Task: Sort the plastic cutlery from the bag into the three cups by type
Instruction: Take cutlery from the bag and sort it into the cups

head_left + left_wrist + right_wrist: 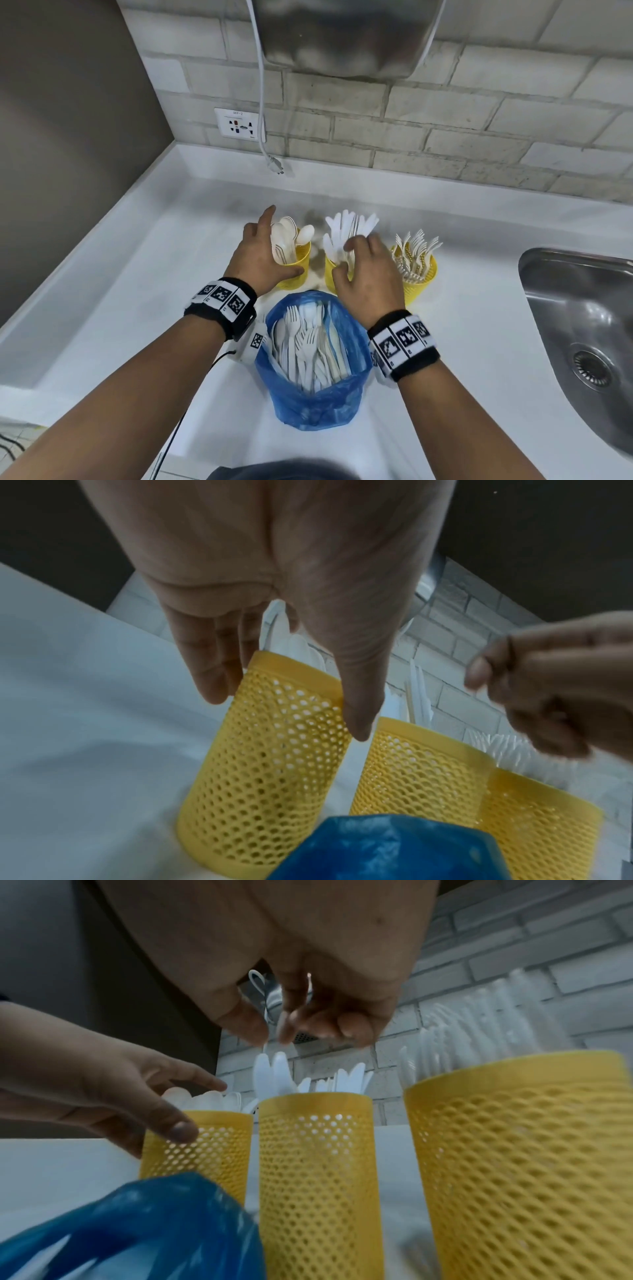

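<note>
Three yellow mesh cups stand in a row on the white counter: the spoon cup, the knife cup and the fork cup. In front of them an open blue bag holds several white forks, spoons and knives. My left hand spans the spoon cup's top with fingers spread, thumb on its near wall. My right hand hovers over the knife cup, fingertips pinching a blurred white piece whose type I cannot tell.
A steel sink is set into the counter at the right. A brick wall runs behind the cups, with a socket, a dangling white plug and a metal appliance overhead. A grey wall closes the left side.
</note>
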`<state>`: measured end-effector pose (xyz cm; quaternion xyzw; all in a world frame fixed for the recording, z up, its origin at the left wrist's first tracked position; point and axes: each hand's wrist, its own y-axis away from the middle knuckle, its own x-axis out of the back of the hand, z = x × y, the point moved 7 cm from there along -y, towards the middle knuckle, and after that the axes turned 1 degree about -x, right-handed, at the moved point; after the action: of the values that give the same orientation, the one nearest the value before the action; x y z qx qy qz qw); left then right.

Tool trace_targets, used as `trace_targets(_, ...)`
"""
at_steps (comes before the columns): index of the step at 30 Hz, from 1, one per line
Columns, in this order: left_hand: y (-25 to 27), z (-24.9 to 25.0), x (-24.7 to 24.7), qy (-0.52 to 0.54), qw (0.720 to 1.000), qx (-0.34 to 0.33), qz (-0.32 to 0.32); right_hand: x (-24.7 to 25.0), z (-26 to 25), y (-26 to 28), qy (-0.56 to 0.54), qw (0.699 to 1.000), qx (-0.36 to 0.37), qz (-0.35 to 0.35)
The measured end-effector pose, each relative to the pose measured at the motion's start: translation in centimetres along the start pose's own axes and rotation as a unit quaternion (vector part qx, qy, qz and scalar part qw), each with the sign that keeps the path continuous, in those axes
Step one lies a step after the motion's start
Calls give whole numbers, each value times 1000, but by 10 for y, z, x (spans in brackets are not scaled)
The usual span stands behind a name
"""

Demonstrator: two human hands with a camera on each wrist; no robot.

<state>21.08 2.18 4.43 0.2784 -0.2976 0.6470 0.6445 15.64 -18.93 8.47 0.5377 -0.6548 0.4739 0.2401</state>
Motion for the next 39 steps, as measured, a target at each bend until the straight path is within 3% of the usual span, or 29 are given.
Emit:
trace_targets(2,2,-2,0,13,1000,2,12,-13,10,15,4,998,-29,-64)
trace_targets(4,2,-2,-1,28,999,3,19,-20,18,23,14,995,-43,-84)
trace_targets(20,-5,6,-1,20,1000,0,17,-21,25,20,-4,997,-52,-62)
trace_targets(26,2,8,1,24,1000,7,-14,-20,27,21,-28,996,-53,-70)
trace_targets(29,15,10,15,19,999,22,21,-10,25,28,-65,996,-38,-45)
trace_targets(31,34,17,25,22,998,-11,61,-2,19,38,-90,995,-19,-31)
trace_targets(33,63,29,29,33,992,-84,83,1,10,52,-116,992,4,-43)
trace_targets(34,79,33,25,37,991,-110,63,0,6,61,-126,990,13,-64)
trace_targets(36,113,35,8,31,990,-133,-47,-6,-2,82,-136,982,26,-127)
trace_targets(39,157,27,-25,-50,960,-194,-194,-24,-5,116,-115,964,27,-239)
